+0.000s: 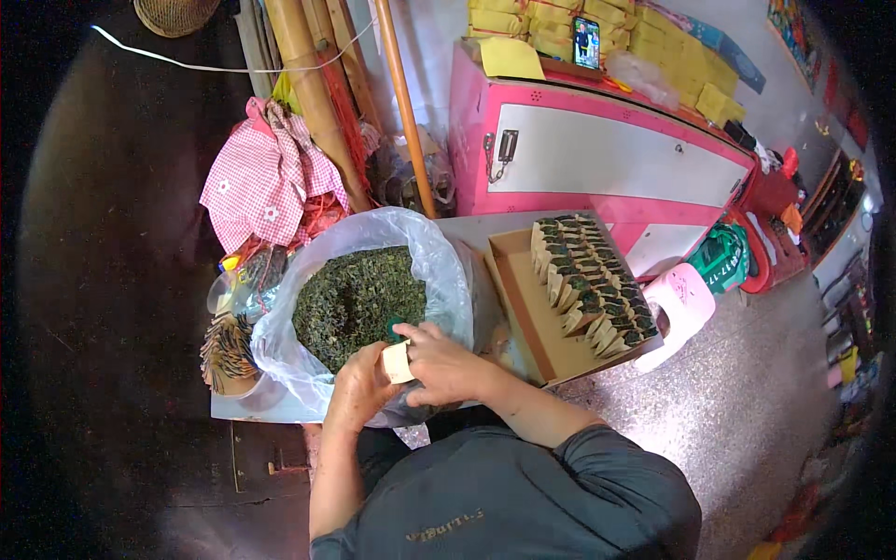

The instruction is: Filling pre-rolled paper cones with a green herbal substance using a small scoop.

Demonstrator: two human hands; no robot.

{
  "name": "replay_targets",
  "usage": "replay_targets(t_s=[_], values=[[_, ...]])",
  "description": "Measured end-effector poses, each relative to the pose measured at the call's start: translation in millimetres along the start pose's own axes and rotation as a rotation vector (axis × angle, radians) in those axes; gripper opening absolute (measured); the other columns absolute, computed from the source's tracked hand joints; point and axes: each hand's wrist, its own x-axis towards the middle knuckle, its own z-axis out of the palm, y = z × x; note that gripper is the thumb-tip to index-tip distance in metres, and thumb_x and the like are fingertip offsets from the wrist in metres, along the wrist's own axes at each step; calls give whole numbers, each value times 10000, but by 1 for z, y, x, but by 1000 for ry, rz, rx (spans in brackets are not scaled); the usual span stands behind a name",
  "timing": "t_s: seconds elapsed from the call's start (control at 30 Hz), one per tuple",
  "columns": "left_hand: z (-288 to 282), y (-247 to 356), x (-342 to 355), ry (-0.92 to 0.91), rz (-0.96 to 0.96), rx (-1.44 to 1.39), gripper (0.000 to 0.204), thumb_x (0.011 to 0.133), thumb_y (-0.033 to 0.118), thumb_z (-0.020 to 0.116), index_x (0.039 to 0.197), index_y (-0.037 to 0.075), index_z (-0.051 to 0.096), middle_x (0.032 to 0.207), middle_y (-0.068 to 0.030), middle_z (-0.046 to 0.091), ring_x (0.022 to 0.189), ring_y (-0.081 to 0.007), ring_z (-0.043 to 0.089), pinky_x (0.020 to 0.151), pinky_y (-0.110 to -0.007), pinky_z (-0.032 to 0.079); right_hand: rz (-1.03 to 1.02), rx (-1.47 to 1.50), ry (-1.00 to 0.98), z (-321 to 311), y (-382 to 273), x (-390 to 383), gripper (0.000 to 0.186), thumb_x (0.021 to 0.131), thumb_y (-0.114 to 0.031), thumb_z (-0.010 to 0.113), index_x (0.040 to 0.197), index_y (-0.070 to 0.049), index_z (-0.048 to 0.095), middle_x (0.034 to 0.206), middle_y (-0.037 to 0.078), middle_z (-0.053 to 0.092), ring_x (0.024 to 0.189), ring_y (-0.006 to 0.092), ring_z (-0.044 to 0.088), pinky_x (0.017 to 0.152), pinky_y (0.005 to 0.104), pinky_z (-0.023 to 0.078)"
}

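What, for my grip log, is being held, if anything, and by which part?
A small cream packet, by its left side, in the left hand; right hand: grip unclear.

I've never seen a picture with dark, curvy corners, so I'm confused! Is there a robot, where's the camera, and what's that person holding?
No robot here, just a person with two bare hands. The camera sits on their head and looks down. Its very wide lens bends straight edges, like a peephole.

The left hand holds a small pale packet. The right hand is right up against it; I can't tell if it grips too.

On the table is a see-through plastic bag, opened wide, with dark green, leafy-looking bits inside. To its right, a cardboard box holds rows of little packets with dark tops. Beyond stands a pink and white cabinet.
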Motion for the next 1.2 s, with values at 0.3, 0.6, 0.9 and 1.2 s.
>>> replay_targets(t_s=[0.3,0.6,0.9,1.2], values=[[-5,-2,-7,70,-6,-60,559,600,41,809,1108,16,576,979,-187,635,905,-358,619,776,-403,495,-16,93,-28,-11,-3,4,462,635,-223,715,1068,-76,650,1201,110,574,1223,369,434,1005,480,339],[-5,-27,-6,134,-84,-142,559,646,80,803,1145,-8,565,1013,-192,651,944,-309,645,805,-366,503,-192,258,258,-12,14,11,376,655,-150,654,1011,-31,645,1165,153,599,1079,355,546,939,443,424],[-33,-37,-13,219,-243,-49,571,632,113,830,1132,-4,580,983,-163,680,928,-248,660,810,-338,497,285,312,236,1,57,0,359,681,-70,619,1035,-47,674,1054,154,659,1025,293,616,933,359,460],[-31,-42,-22,280,-226,-219,545,627,63,840,1114,5,602,964,-83,686,895,-138,624,793,-287,489,61,24,-24,52,49,16,253,699,-25,591,946,-58,634,839,155,622,842,353,612,747,453,483]])
